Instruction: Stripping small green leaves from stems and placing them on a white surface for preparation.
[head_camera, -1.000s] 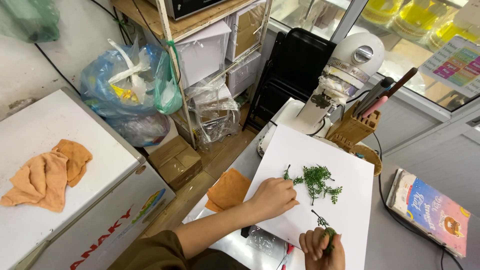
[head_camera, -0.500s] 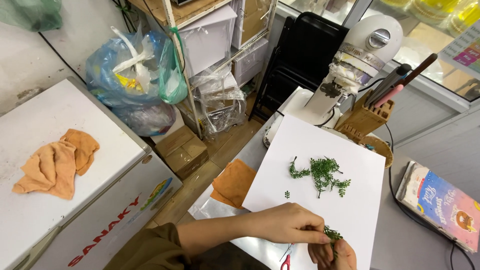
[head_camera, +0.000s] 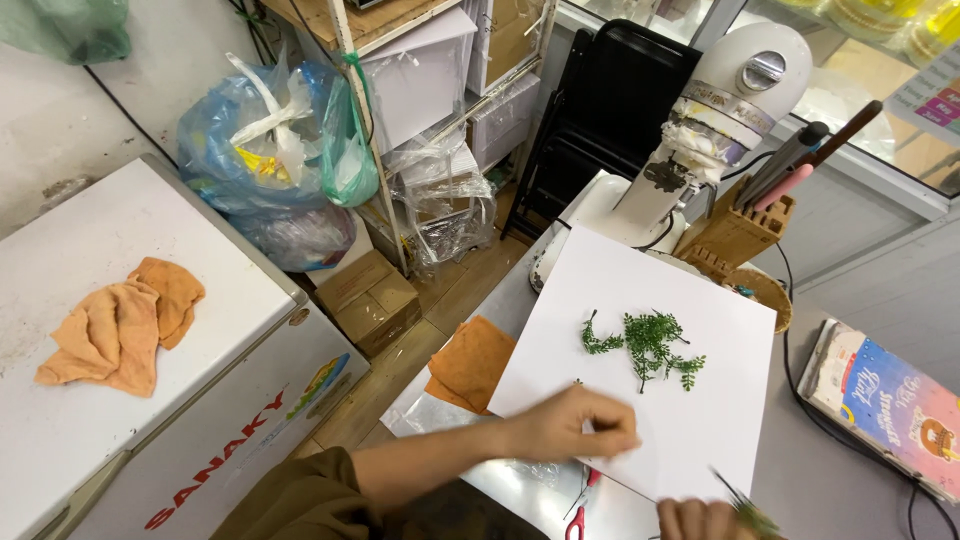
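Observation:
A white sheet (head_camera: 640, 310) lies on the grey counter with a small heap of green sprigs (head_camera: 648, 345) on its middle. My left hand (head_camera: 575, 423) hovers over the sheet's near edge, fingers pinched together; what it holds is too small to make out. At the bottom edge of the view my right hand (head_camera: 705, 520) grips a thin green sprig (head_camera: 742, 505), and most of that hand is cut off. Red-handled scissors (head_camera: 580, 498) lie on the counter just below the sheet.
A white stand mixer (head_camera: 715, 120) and a wooden knife block (head_camera: 745, 225) stand behind the sheet. A colourful book (head_camera: 890, 400) lies at right, an orange cloth (head_camera: 470, 362) at the sheet's left. A white chest freezer (head_camera: 130, 300) carries another orange cloth (head_camera: 125, 325). Bags and boxes crowd the floor.
My left hand has drawn back from the middle of the sheet to its near edge. The right hand has sunk lower in view. The camera has tilted, shifting the scene.

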